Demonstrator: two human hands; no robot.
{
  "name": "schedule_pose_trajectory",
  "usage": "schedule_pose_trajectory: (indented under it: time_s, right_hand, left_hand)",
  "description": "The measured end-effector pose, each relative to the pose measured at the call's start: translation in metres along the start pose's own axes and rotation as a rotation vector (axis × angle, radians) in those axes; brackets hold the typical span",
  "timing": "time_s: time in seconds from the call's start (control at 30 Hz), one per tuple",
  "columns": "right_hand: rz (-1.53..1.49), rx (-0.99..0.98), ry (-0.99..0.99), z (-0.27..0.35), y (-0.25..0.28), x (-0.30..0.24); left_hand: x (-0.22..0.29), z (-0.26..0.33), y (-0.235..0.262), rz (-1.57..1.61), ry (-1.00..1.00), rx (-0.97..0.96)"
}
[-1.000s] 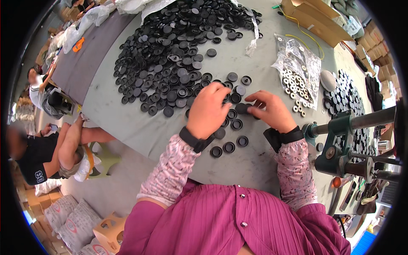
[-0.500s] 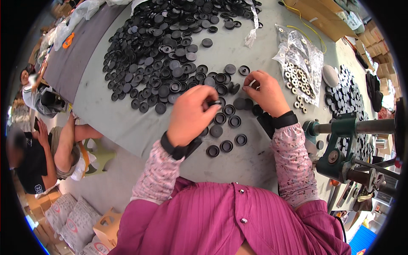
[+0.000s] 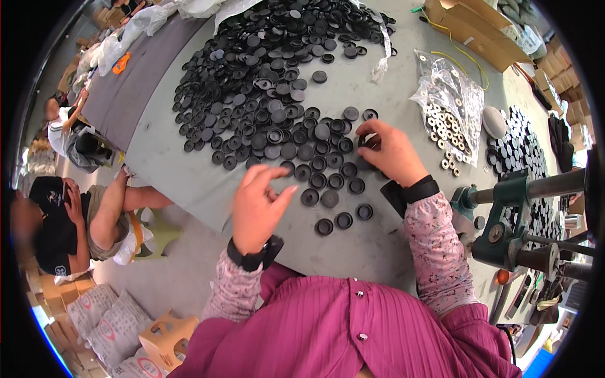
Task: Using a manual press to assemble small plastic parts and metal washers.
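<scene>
My left hand (image 3: 255,206) hovers over the near side of the table with thumb and fingers apart, nothing between them. One round black cap (image 3: 287,168) lies by its fingertips. With thumb and forefinger pinched, my right hand (image 3: 396,154) holds a small black plastic cap (image 3: 362,141), mostly covered by the fingers. Between and in front of the hands lie several loose caps, some hollow side up like this one (image 3: 324,227), others showing a flat face. Beyond them spreads a large heap of the same black caps (image 3: 252,94).
At right stands a green hand press (image 3: 501,220) with metal bars. Behind it are many dark, pale-topped discs (image 3: 517,145) and a grey stone (image 3: 494,123). A clear bag (image 3: 450,85) spills pale rings. A cardboard box (image 3: 472,34) sits far right. A person (image 3: 53,220) sits at left.
My left hand has moved left and down and opened; the cap it held is no longer in it. My right hand's fingers have closed on a cap. The whole view has shifted slightly.
</scene>
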State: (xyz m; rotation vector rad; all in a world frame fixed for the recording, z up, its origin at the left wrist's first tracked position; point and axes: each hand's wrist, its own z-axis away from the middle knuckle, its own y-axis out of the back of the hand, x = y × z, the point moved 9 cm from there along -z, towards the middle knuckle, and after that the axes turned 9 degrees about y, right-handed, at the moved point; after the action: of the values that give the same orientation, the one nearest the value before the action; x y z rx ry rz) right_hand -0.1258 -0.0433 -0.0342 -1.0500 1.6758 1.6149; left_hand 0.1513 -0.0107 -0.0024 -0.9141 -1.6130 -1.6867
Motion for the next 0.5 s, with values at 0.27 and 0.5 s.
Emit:
schedule_pose_trajectory:
  time_s: [0.27,0.5]
  right_hand:
    - [0.639,0.391,0.080,0.043,0.066,-0.005]
    - [0.989,0.351,-0.263,0.066,0.079,0.043]
  left_hand:
    - [0.066,-0.054,-0.101,-0.333,-0.425,-0.098]
    - [0.079,-0.046,-0.130,-0.208,-0.438,-0.231]
